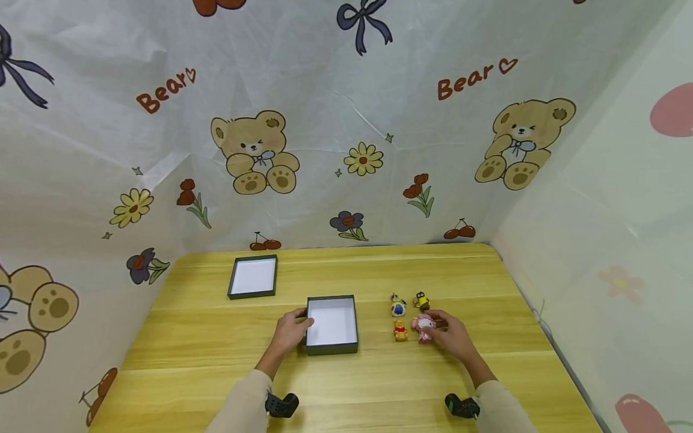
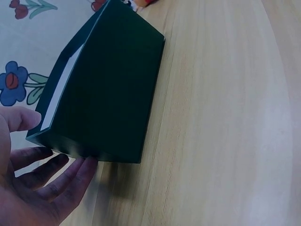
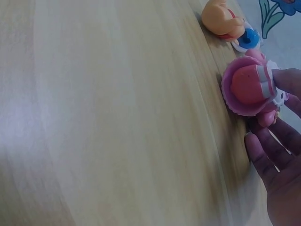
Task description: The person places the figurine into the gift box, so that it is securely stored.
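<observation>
An open dark green box [image 1: 331, 349] with a white inside stands at the middle of the table. My left hand [image 1: 292, 331] grips its left wall, thumb over the rim and fingers against the outer side, as the left wrist view [image 2: 51, 188] also shows. To the right, my right hand [image 1: 452, 338] pinches a pink figurine [image 1: 423, 328] between thumb and fingers. In the right wrist view that figurine [image 3: 247, 87] shows its pink ruffled underside, tilted. Close by are a yellow bear figurine [image 1: 400, 331] in red, a white-and-blue figurine [image 1: 398, 307] and a yellow-and-brown figurine [image 1: 421, 301].
A shallow dark green lid [image 1: 252, 295] with a white inside lies at the back left of the wooden table [image 1: 189, 337]. A white bear-printed sheet [image 1: 319, 198] hangs behind the table, and a pale wall covering [image 1: 585, 228] runs along the right side.
</observation>
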Action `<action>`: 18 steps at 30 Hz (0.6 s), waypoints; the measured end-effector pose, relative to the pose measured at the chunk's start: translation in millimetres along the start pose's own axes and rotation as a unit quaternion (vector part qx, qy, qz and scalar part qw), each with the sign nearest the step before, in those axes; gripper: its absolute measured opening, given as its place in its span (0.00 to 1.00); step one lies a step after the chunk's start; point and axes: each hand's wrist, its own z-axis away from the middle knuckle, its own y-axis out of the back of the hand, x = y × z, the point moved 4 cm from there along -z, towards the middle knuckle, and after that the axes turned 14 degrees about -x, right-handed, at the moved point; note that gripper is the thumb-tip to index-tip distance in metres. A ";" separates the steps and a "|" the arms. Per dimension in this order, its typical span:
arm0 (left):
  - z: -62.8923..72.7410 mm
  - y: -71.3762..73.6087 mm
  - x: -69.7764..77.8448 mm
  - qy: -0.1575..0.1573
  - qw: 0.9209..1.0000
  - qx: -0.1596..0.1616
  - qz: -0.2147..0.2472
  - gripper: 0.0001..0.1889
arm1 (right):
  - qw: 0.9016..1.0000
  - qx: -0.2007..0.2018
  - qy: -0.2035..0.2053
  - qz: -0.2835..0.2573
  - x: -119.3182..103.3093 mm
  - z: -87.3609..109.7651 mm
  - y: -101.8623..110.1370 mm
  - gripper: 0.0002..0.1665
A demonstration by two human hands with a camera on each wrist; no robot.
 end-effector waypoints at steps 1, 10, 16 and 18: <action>-0.1 0.1 -0.1 -0.001 1.000 0.001 0.000 0.25 | 1.000 -0.001 -0.001 0.000 -0.1 -0.4 0.1 0.26; 2.7 -0.6 1.2 -0.003 1.000 0.001 0.004 0.25 | 1.000 -0.014 -0.011 -0.003 1.5 -4.2 -1.1 0.26; 4.4 -0.6 2.1 -0.015 1.000 0.000 0.007 0.25 | 1.000 -0.013 -0.015 -0.002 2.8 -5.1 -2.3 0.27; 6.4 -0.1 4.3 -0.024 1.000 0.003 -0.005 0.25 | 1.000 -0.015 -0.012 0.000 3.3 -5.8 -2.3 0.26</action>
